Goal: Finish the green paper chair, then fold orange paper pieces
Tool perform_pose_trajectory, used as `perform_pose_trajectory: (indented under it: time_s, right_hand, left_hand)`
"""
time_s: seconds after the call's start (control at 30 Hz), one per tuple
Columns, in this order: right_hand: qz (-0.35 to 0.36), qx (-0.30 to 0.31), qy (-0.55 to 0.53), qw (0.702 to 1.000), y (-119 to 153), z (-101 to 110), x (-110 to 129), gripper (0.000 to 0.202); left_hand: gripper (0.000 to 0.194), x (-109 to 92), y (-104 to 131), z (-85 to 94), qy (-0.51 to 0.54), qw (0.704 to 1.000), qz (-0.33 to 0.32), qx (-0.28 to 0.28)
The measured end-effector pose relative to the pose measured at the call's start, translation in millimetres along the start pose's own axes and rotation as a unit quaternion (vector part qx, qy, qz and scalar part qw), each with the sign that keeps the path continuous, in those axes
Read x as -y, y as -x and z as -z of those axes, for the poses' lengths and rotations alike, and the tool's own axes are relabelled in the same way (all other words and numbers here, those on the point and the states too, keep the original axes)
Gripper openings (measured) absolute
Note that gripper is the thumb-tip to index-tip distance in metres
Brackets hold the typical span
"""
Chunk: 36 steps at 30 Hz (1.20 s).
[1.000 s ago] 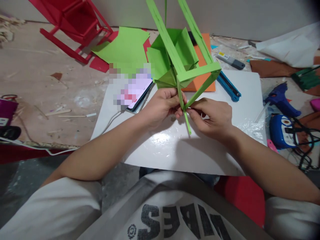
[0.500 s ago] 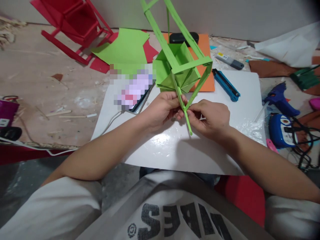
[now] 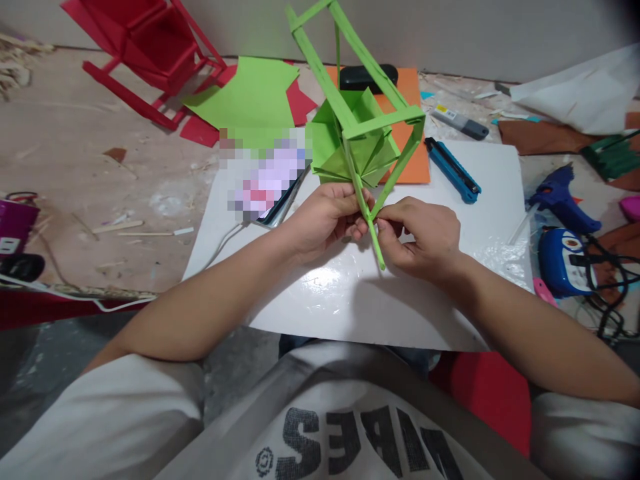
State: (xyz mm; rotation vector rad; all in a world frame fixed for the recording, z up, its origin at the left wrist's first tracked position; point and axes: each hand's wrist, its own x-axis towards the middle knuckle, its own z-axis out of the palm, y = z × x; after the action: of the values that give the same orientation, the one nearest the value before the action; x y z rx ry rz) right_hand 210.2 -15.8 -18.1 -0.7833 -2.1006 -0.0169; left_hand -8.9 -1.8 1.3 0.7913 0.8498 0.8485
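A light green paper frame (image 3: pixel 383 122) of folded strips stands tilted above the white board, its lower strips meeting at a joint between my hands. My left hand (image 3: pixel 333 217) is closed, its thumb and fingers pinching the long strip just above that joint. From the other side my right hand (image 3: pixel 423 233) is closed in a pinch at the joint, where the slanting strip meets the long one. The long strip's end sticks out below, toward me. Right behind the frame sits a folded green paper box (image 3: pixel 330 143); whether it is joined to the frame I cannot tell.
The white board (image 3: pixel 310 300) lies under my hands. A blue cutter (image 3: pixel 453 170), a grey cutter (image 3: pixel 459 122) and a blue glue gun (image 3: pixel 560 200) lie rightward. Leftward are a phone (image 3: pixel 273 180), green paper (image 3: pixel 255 93) and a red paper chair (image 3: pixel 155 53). A black case (image 3: pixel 367 78) rests on orange paper (image 3: pixel 413 107).
The top of the green frame has shifted slightly to the right and down. Both hands keep almost the same place and grip.
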Motion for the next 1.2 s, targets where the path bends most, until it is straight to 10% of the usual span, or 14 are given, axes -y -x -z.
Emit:
perform_pose_trajectory:
  time_s: [0.9,1.2]
  right_hand:
    - [-0.023,0.018,-0.079,0.996,-2.7,3.4,-5.5,0.011]
    - [-0.029,0.045,-0.006,0.999,-0.8,2.0,-11.7,0.035]
  left_hand:
    - [0.028,-3.2,1.5,0.4,0.009,1.0,0.004,0.021]
    - [0.035,0.1,-0.2,1.1,-0.014,1.0,-0.023,-0.001]
